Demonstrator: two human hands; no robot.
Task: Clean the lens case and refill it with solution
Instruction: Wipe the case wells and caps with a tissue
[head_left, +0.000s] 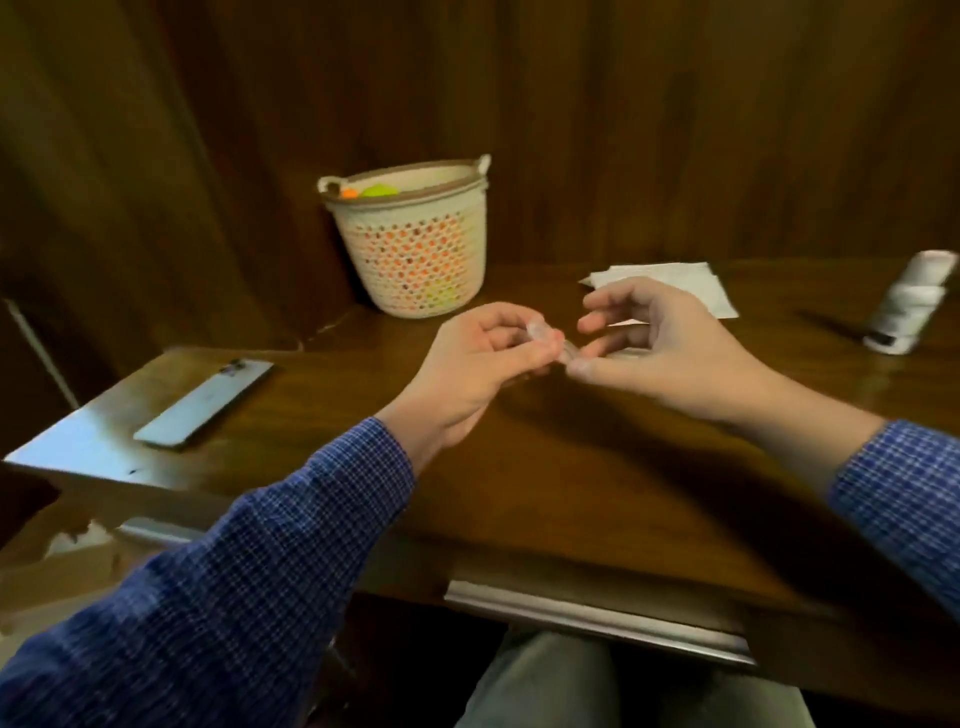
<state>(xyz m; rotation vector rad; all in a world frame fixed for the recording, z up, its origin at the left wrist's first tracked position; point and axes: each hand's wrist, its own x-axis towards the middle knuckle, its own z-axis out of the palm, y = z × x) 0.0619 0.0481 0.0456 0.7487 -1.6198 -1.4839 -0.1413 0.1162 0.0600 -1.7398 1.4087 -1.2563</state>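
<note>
A small clear lens case (545, 338) is held above the middle of the wooden table (519, 467). My left hand (483, 364) grips it between thumb and fingers, so most of it is hidden. My right hand (660, 348) is just to its right, thumb and fingertips touching the case's right end. Something pale lies under the right palm; I cannot tell what it is. A white solution bottle (909, 306) stands tilted at the far right of the table. White tissue (670, 286) lies behind my right hand.
A cream woven basket (415, 244) with orange and green items stands at the back near the wall. A phone (205, 402) lies flat at the table's left. A dark thin object (826, 322) lies left of the bottle. The table's front edge has a metal strip (597, 618).
</note>
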